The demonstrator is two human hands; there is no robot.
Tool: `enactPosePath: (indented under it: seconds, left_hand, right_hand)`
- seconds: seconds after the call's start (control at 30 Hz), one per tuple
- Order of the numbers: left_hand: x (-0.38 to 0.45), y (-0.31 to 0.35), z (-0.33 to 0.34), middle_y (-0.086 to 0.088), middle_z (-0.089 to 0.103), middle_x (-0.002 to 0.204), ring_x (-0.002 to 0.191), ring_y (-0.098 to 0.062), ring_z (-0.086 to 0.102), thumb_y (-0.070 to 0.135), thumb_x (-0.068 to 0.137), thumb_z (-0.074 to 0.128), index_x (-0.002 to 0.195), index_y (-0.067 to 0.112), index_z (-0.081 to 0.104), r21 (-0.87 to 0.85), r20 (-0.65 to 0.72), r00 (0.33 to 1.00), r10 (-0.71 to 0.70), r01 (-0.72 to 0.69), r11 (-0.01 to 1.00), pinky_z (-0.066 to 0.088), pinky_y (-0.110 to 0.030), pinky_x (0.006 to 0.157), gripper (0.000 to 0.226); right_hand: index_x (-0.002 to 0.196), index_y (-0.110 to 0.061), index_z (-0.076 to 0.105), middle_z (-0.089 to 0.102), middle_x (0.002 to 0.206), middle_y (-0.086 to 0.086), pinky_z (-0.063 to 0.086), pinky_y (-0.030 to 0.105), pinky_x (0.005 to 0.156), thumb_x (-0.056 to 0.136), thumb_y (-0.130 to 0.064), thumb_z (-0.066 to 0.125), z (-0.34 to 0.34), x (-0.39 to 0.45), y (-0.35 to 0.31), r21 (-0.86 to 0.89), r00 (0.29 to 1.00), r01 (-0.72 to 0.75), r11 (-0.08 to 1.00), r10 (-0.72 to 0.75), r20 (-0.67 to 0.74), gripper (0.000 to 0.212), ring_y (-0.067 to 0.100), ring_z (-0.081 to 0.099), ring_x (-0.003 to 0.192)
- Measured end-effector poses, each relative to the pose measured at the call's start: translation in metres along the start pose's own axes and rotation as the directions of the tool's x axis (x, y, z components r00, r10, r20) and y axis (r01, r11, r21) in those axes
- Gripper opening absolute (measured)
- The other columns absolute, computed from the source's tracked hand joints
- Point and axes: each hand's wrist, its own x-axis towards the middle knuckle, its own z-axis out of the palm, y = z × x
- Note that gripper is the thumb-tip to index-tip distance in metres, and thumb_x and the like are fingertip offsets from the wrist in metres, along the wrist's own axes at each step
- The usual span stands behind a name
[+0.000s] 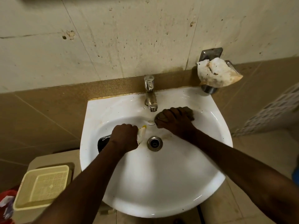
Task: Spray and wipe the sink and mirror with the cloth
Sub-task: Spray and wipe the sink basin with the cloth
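Left hand [124,136] was clenched on a white-and-yellow cloth [142,132] inside the white sink [161,183], beside the drain [154,143]; right hand [174,121] pressed a dark pad [190,113] against the basin wall below the tap [150,94].

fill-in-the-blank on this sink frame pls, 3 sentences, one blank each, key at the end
1. The right hand presses a dark scrubbing pad against the sink wall just to the right of the ____.
2. The left hand holds a white and yellow item beside the metal ____.
3. The crumpled paper sits on the wall-mounted holder to the ____ of the sink.

Missing words: faucet; drain; right
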Motion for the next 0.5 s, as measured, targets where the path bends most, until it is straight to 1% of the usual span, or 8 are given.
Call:
enactPosePath:
  seconds: [0.1,0.13,0.2,0.27,0.33,0.4,0.47,0.5]
  left_hand:
    - [-0.001,-0.013,0.004,-0.010,0.066,0.108,0.100,-0.032,0.063,0.041,0.092,0.046,0.106,0.013,0.058,0.017,-0.037,0.999,-0.040,0.041,0.999,0.043,-0.032,0.070,0.034]
    - [0.000,-0.015,0.003,-0.011,0.067,0.108,0.100,-0.033,0.063,0.042,0.092,0.045,0.106,0.012,0.059,0.024,-0.036,0.998,-0.049,0.050,0.998,0.046,-0.034,0.073,0.036]
    - [0.001,-0.019,0.001,-0.013,0.069,0.108,0.100,-0.035,0.064,0.044,0.094,0.042,0.105,0.011,0.063,0.039,-0.004,0.997,-0.074,0.074,0.996,0.048,-0.035,0.078,0.040]
    - [0.003,-0.020,-0.002,-0.012,0.069,0.111,0.103,-0.033,0.065,0.044,0.092,0.044,0.105,0.012,0.066,0.088,0.067,0.991,-0.114,0.108,0.990,0.049,-0.035,0.083,0.041]
    - [0.002,-0.020,-0.004,-0.010,0.068,0.113,0.105,-0.032,0.065,0.043,0.091,0.045,0.107,0.014,0.067,0.136,0.119,0.983,-0.140,0.123,0.983,0.049,-0.033,0.085,0.040]
    - [0.000,-0.017,-0.003,-0.009,0.069,0.113,0.105,-0.031,0.065,0.043,0.092,0.043,0.106,0.015,0.067,0.154,0.129,0.981,-0.145,0.124,0.980,0.049,-0.032,0.085,0.040]
    - [-0.001,-0.013,-0.001,-0.009,0.069,0.112,0.104,-0.031,0.065,0.042,0.093,0.042,0.105,0.015,0.067,0.152,0.120,0.983,-0.139,0.120,0.981,0.048,-0.031,0.083,0.039]
    - [-0.001,-0.011,0.000,-0.009,0.069,0.111,0.103,-0.030,0.066,0.043,0.093,0.042,0.104,0.015,0.067,0.150,0.115,0.985,-0.131,0.113,0.982,0.048,-0.030,0.082,0.039]
  right_hand:
    - [0.114,-0.028,0.056,0.043,0.117,0.008,0.037,0.044,0.083,0.091,-0.028,0.050,0.005,0.013,-0.018,0.121,0.998,0.056,0.991,-0.058,0.015,0.024,0.029,0.046,0.101]
    - [0.112,-0.026,0.058,0.044,0.116,0.008,0.038,0.044,0.081,0.092,-0.027,0.050,0.007,0.020,-0.028,0.147,0.998,0.057,0.988,-0.060,0.018,0.022,0.029,0.048,0.099]
    - [0.100,-0.023,0.061,0.047,0.108,0.007,0.040,0.039,0.072,0.093,-0.021,0.050,0.012,0.040,-0.049,0.146,0.998,0.054,0.988,-0.056,0.011,0.013,0.025,0.054,0.088]
    - [0.089,-0.020,0.060,0.052,0.100,0.004,0.039,0.037,0.066,0.093,-0.016,0.050,0.018,0.052,-0.064,0.124,0.991,0.121,0.985,-0.126,0.035,0.012,0.023,0.052,0.081]
    - [0.084,-0.018,0.059,0.058,0.097,0.002,0.039,0.037,0.070,0.092,-0.014,0.050,0.023,0.050,-0.065,0.075,0.949,0.299,0.951,-0.305,0.085,0.013,0.024,0.049,0.084]
    - [0.085,-0.018,0.060,0.062,0.100,0.000,0.041,0.037,0.078,0.093,-0.012,0.047,0.027,0.038,-0.056,0.033,0.874,0.465,0.884,-0.465,0.142,0.017,0.024,0.053,0.090]
    - [0.091,-0.018,0.061,0.061,0.103,-0.001,0.042,0.036,0.086,0.097,-0.015,0.044,0.029,0.023,-0.047,0.044,0.825,0.540,0.841,-0.539,0.173,0.019,0.023,0.053,0.096]
    - [0.094,-0.017,0.062,0.061,0.104,-0.002,0.042,0.036,0.089,0.099,-0.018,0.042,0.030,0.014,-0.041,0.072,0.820,0.543,0.836,-0.547,0.170,0.021,0.024,0.053,0.098]
